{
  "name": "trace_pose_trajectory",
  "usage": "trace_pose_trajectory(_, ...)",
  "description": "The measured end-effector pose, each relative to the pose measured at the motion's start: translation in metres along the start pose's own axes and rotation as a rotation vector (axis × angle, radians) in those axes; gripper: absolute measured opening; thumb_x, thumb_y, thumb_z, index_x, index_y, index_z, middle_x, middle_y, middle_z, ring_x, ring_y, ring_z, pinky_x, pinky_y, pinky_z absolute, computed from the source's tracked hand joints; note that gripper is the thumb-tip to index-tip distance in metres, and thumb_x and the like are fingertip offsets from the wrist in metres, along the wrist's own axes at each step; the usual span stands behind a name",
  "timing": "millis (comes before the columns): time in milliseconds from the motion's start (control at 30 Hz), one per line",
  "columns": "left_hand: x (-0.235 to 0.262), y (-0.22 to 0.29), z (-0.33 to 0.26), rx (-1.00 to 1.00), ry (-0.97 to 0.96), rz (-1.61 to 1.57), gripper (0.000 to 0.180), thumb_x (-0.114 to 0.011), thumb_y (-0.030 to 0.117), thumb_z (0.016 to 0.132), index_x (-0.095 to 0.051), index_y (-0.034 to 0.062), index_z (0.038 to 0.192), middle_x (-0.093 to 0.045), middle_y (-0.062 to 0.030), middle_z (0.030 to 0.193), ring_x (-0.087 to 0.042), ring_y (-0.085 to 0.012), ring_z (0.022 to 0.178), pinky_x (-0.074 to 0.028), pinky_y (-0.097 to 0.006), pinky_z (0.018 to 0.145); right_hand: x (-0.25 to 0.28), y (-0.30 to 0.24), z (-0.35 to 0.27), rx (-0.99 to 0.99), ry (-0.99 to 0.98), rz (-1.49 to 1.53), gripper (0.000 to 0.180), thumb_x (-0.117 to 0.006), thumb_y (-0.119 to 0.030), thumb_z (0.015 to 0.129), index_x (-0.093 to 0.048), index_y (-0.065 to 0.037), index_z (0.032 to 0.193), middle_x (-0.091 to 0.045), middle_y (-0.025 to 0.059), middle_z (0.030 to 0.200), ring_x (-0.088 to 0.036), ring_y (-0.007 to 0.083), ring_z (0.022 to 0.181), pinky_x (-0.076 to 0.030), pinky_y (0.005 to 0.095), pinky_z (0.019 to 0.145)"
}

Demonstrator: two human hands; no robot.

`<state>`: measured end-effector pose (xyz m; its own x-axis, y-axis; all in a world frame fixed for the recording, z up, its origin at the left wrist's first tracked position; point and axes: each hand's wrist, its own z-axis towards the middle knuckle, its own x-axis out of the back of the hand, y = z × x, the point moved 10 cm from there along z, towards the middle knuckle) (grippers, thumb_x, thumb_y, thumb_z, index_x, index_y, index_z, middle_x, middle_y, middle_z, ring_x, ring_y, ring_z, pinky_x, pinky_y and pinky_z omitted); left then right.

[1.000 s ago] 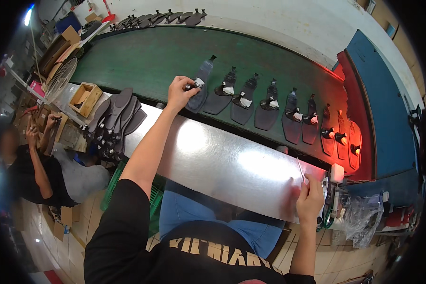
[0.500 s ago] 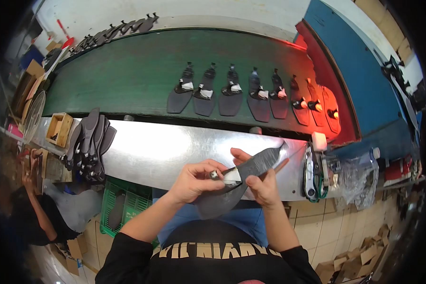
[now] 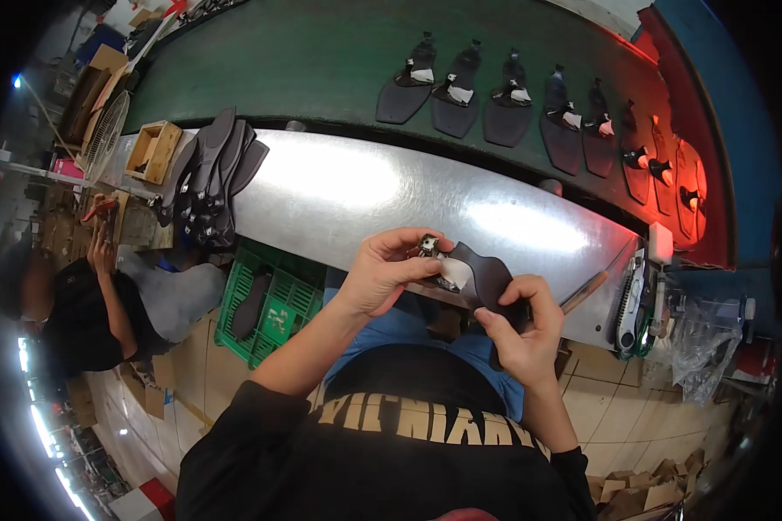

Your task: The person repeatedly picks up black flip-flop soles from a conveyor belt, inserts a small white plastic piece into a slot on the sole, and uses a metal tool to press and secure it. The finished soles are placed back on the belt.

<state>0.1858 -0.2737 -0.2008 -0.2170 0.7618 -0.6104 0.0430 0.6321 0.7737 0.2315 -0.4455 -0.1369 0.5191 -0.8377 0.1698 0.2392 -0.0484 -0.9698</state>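
A dark sandal sole [image 3: 480, 276] is held over the front edge of the metal bench, bent into a wave between my two hands. My left hand [image 3: 384, 276] pinches its strap, where a shiny dark end pokes up above the fingers and a white paper-like piece [image 3: 454, 274] shows beside the thumb. My right hand [image 3: 530, 326] is closed round the sole's other end, thumb in front; that end is partly hidden by the fingers. Just beyond my right hand lies a tool with a brown handle [image 3: 585, 293].
Several sandals [image 3: 506, 113] stand in a row on the green conveyor [image 3: 304, 65], some under red light. Dark soles [image 3: 213, 174] are piled by a wooden box [image 3: 154, 152]. A green crate [image 3: 274, 317] sits below. A box cutter [image 3: 630, 304] lies right; another person [image 3: 104, 286] sits left.
The view has shifted, so the bench and conveyor appear higher and further right. In my hands the sole has been turned and bent, and its smooth dark face shows now.
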Motion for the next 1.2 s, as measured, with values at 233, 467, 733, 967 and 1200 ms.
trace_pose_trajectory(233, 0.007, -0.002, -0.005, -0.016, 0.014, 0.010, 0.032, -0.067, -0.003, 0.079, -0.063, -0.0002, 0.111, -0.063, -0.0174, 0.112, -0.064, -0.0221, 0.100, -0.058, -0.035, 0.083, -0.006, -0.002, 0.000, 0.031, 0.067, 0.029, 0.042, -0.073, 0.002, 0.071, -0.062, 0.004, 0.112, -0.065, 0.0148, 0.104, -0.063, 0.0192, 0.095, -0.048, 0.0284, 0.085)
trace_pose_trajectory(467, 0.001, 0.000, -0.006, -0.040, -0.003, 0.011, 0.034, -0.069, 0.000, 0.079, -0.062, -0.0010, 0.112, -0.063, -0.0181, 0.113, -0.063, -0.0241, 0.102, -0.057, -0.035, 0.084, -0.012, 0.018, -0.011, -0.012, 0.049, 0.194, 0.038, -0.070, 0.004, 0.074, -0.062, 0.004, 0.112, -0.066, 0.0156, 0.108, -0.063, 0.0220, 0.097, -0.048, 0.0303, 0.087)
trace_pose_trajectory(733, -0.001, 0.002, -0.008, -0.044, -0.022, 0.051, 0.037, -0.068, -0.003, 0.076, -0.062, -0.0020, 0.112, -0.064, -0.0182, 0.112, -0.062, -0.0249, 0.104, -0.054, -0.037, 0.090, -0.016, 0.026, -0.012, -0.056, 0.035, 0.234, 0.036, -0.070, 0.003, 0.076, -0.063, 0.003, 0.111, -0.066, 0.0154, 0.108, -0.063, 0.0217, 0.097, -0.047, 0.0301, 0.088)
trace_pose_trajectory(967, -0.002, 0.001, -0.008, -0.043, -0.008, 0.050, 0.033, -0.067, -0.003, 0.078, -0.065, -0.0023, 0.110, -0.066, -0.0138, 0.107, -0.065, -0.0186, 0.094, -0.055, -0.031, 0.083, -0.017, 0.028, -0.011, -0.052, 0.029, 0.245, 0.034, -0.069, 0.003, 0.076, -0.063, 0.003, 0.110, -0.066, 0.0148, 0.106, -0.063, 0.0212, 0.096, -0.047, 0.0296, 0.086)
trace_pose_trajectory(1200, 0.004, -0.003, -0.009, -0.005, 0.009, 0.074, 0.034, -0.069, -0.004, 0.074, -0.066, -0.0017, 0.107, -0.065, -0.0192, 0.110, -0.062, -0.0248, 0.105, -0.050, -0.038, 0.094, -0.017, 0.021, -0.008, -0.023, 0.005, 0.185, 0.034, -0.067, 0.004, 0.077, -0.064, 0.003, 0.111, -0.066, 0.0145, 0.103, -0.063, 0.0204, 0.092, -0.047, 0.0286, 0.083)
